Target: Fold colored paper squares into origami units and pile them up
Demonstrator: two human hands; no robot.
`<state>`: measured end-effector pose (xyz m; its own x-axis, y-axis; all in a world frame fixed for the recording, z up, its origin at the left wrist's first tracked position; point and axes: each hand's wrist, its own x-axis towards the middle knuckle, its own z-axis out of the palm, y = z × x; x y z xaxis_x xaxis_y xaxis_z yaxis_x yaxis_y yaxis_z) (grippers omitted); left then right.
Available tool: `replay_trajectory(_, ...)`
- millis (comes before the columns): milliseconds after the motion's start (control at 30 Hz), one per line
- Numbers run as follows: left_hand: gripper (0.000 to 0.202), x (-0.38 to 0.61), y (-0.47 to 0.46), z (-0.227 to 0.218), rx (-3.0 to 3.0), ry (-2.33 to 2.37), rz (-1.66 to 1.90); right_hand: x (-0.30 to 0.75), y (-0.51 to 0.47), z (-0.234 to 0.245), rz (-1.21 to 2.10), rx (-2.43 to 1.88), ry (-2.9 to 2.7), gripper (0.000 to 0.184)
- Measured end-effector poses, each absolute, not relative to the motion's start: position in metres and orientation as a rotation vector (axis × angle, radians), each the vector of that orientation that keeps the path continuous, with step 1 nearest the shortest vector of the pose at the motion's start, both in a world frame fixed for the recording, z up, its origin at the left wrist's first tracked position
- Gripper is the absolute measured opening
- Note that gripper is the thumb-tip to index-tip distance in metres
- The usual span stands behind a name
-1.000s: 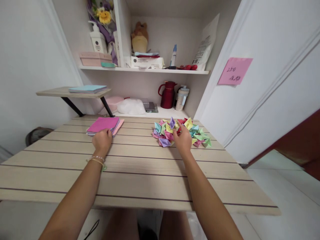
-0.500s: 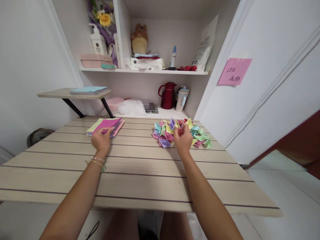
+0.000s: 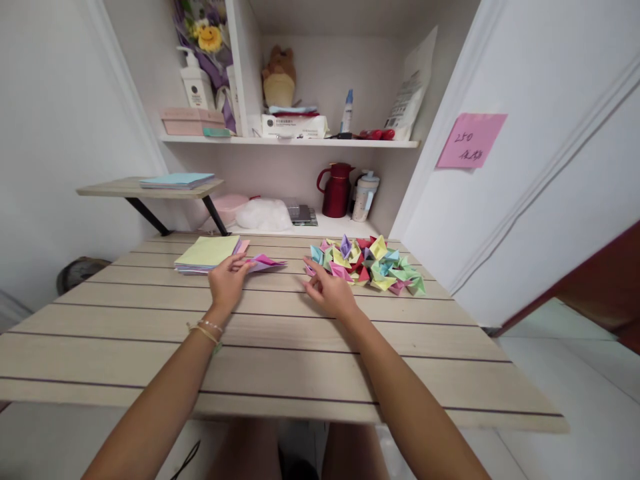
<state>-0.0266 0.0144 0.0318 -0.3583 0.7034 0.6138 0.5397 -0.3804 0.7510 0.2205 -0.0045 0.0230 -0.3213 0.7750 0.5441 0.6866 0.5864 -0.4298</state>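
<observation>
Between the thumb and fingers of my left hand (image 3: 227,283) is a magenta sheet of paper (image 3: 265,262), seen at a low angle with a paler purple side showing. Just left of it lies a stack of coloured paper (image 3: 207,251) with a yellow sheet on top. My right hand (image 3: 330,290) is open, its fingers apart and pointing toward the magenta sheet, nothing in its grasp. Beside and behind that hand lies a pile of folded paper boats (image 3: 383,267) in yellow, green, blue, pink, red and purple.
A small raised shelf (image 3: 110,187) at the left carries blue-topped paper (image 3: 177,180). Behind the slatted table (image 3: 280,353) stand a red jug (image 3: 337,191), a pale tumbler (image 3: 365,198) and a white plastic bag (image 3: 263,215). A pink note (image 3: 473,141) sticks to the right wall.
My left hand has drawn the magenta sheet off the stack and to the right, baring the yellow one. My right hand has left the boat pile, moving left with its fingers opening.
</observation>
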Motion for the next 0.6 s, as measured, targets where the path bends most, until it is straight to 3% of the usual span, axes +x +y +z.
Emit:
replay_trajectory(100,0.038,-0.025,0.015,0.031,1.674,1.571,1.808,0.218,-0.005,0.022,0.161,-1.188,-2.101,0.056)
replay_trajectory(433,0.015,-0.01,0.009,0.03,2.098,1.257,1.538,0.206,-0.006,0.018,0.172,-1.336,-2.156,0.059)
replay_trajectory(600,0.007,-0.004,0.001,0.036,2.179,1.112,1.394,0.206,-0.003,0.014,0.046,-1.418,-2.105,0.026)
